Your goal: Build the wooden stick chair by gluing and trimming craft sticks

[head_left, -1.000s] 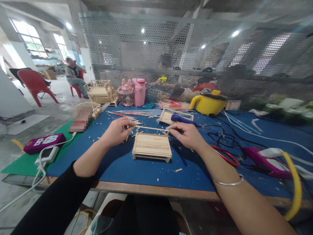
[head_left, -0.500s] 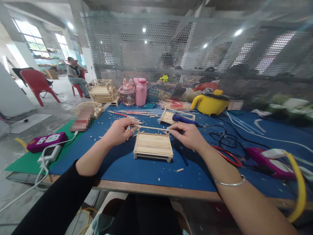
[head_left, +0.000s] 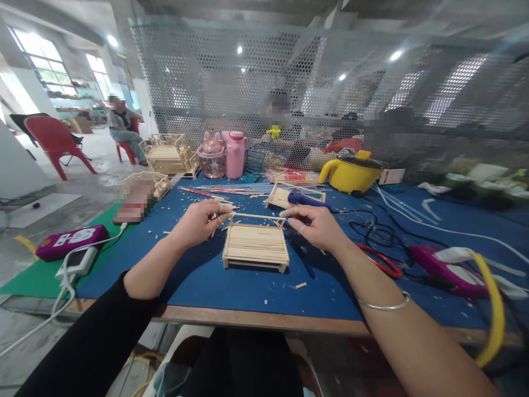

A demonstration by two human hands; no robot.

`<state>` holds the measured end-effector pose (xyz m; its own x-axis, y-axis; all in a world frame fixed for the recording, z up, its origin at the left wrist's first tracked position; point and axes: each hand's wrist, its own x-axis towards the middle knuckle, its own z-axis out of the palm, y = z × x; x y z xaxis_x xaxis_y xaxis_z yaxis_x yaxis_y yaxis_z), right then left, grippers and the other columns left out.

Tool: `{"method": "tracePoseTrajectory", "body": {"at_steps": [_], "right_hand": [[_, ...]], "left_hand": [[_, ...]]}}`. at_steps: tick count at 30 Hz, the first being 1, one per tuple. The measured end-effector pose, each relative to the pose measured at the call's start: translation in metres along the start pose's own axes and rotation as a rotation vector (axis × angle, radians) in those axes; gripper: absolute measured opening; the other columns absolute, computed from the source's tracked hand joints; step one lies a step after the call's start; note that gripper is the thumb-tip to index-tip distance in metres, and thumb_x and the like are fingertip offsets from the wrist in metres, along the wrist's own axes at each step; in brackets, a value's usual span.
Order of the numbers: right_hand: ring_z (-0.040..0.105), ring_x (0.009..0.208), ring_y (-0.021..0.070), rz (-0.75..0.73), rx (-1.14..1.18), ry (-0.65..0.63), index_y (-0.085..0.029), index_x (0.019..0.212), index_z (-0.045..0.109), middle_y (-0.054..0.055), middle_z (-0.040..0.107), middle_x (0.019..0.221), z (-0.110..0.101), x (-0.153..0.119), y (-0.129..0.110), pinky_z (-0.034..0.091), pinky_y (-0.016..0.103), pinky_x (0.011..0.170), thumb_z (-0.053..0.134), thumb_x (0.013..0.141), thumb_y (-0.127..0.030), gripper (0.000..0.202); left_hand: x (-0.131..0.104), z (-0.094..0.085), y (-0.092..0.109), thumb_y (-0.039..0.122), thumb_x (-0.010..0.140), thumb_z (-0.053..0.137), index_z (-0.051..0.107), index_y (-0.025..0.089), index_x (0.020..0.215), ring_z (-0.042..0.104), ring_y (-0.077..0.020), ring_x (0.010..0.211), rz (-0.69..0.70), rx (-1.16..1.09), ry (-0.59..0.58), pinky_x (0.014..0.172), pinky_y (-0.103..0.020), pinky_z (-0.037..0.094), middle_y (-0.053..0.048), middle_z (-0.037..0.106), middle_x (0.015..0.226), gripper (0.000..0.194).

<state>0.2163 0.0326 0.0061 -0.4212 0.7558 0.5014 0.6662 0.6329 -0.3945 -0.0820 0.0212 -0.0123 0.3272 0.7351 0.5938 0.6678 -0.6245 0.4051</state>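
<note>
Pale wood makes up the low, slatted bench (head_left: 255,243); your left hand (head_left: 203,221) and right hand (head_left: 314,227) pinch the back rail (head_left: 257,216) near its ends.

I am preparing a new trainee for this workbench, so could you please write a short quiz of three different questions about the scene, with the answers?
1. True or false: the left hand and the right hand are at opposite ends of the thin top stick of the slatted wooden piece.
2. Which stands directly beside the pink jug? A: the yellow pot; B: the rabbit-eared container; C: a red chair.
3. Fill in: the silver bracelet is on the ____ arm.
Key: 1 true; 2 B; 3 right.
</note>
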Motion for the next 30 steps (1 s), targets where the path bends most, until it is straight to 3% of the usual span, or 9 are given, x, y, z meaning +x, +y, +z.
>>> {"method": "tracePoseTrajectory", "body": {"at_steps": [6,14,30], "right_hand": [[0.051,0.055,0.0118,-0.011,-0.008,-0.001,-0.017,0.089,0.073,0.003,0.066,0.07,0.0022,-0.0006,0.0008,0.041,0.024,0.056,0.058,0.08,-0.031,0.023],[0.056,0.061,0.013,-0.025,-0.012,0.011,-0.017,0.087,0.073,0.004,0.07,0.078,0.0028,0.0003,0.0025,0.044,0.025,0.06,0.058,0.081,-0.029,0.02],[0.05,0.056,0.0121,-0.033,-0.005,0.006,-0.017,0.09,0.072,0.001,0.063,0.067,0.0009,-0.0003,-0.0004,0.042,0.026,0.059,0.059,0.08,-0.03,0.021]], "left_hand": [[0.0001,0.0003,0.0005,0.03,0.086,0.054,0.071,0.019,0.099,0.063,-0.0149,0.079,0.001,-0.005,0.004,0.068,-0.024,0.047,-0.006,0.072,0.093,0.025],[0.0002,-0.0015,0.0041,0.024,0.084,0.055,0.071,0.018,0.101,0.058,-0.0122,0.068,-0.022,0.038,-0.023,0.063,-0.023,0.043,-0.005,0.071,0.085,0.024],[-0.0012,-0.0011,0.0036,0.024,0.084,0.053,0.07,0.018,0.098,0.058,-0.0119,0.067,0.022,0.045,-0.01,0.064,-0.023,0.045,-0.004,0.07,0.085,0.023]]}}
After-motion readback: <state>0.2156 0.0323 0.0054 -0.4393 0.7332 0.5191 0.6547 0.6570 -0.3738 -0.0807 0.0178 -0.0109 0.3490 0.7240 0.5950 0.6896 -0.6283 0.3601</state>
